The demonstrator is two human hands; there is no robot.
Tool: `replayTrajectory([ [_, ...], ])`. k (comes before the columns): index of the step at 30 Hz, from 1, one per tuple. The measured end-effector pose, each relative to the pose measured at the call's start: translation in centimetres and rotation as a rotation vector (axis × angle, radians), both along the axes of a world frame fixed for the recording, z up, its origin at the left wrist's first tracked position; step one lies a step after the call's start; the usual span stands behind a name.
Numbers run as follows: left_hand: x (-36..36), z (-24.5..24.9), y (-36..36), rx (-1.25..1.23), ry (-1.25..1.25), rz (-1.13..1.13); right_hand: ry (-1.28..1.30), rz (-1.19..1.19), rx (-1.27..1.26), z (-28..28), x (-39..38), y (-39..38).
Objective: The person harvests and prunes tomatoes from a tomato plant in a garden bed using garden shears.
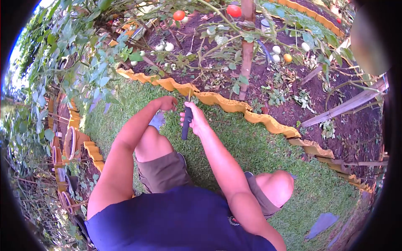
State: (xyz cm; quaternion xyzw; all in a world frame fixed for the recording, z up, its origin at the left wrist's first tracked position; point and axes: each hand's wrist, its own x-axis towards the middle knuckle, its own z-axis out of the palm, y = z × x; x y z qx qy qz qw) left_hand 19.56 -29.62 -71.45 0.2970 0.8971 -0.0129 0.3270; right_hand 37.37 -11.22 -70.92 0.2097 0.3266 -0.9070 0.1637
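Observation:
My right hand (196, 118) is wrapped round the black handle (187, 125) of a hand tool. A thin metal shaft (189, 96) points from it toward the wavy yellow edging (215, 99), its tip overlapping the edging in this view. Just to the left, my left hand (167, 103) is low over the grass (176, 134), fingers curled in toward the tool; I cannot tell what is between them. Both forearms reach forward past my bent knees.
Behind the edging lies a soil bed (284, 90) with tomato plants, a red tomato (234, 11) and several pale ones. A wooden stake (247, 54) stands upright there; another pole (343, 104) slants at the right. Leafy plants and clay pots (72, 142) line the left.

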Motion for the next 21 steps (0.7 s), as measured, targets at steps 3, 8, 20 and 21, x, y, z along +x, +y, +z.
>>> replayTrajectory([
  [3,-2.2,1.6,-1.7,0.143,0.100,0.118,-0.029,0.006,0.004,-0.5,-0.1,-0.1],
  [8,-7.7,5.4,-5.4,0.850,0.608,0.767,-0.034,0.004,0.151,-0.3,0.0,-0.1],
  [20,-16.0,3.3,0.2,1.440,0.050,0.639,0.499,-0.010,1.118,5.1,-3.3,-3.4],
  [21,-17.1,2.2,0.1,1.469,0.029,0.601,0.536,-0.033,1.168,6.2,-4.0,-3.6],
])
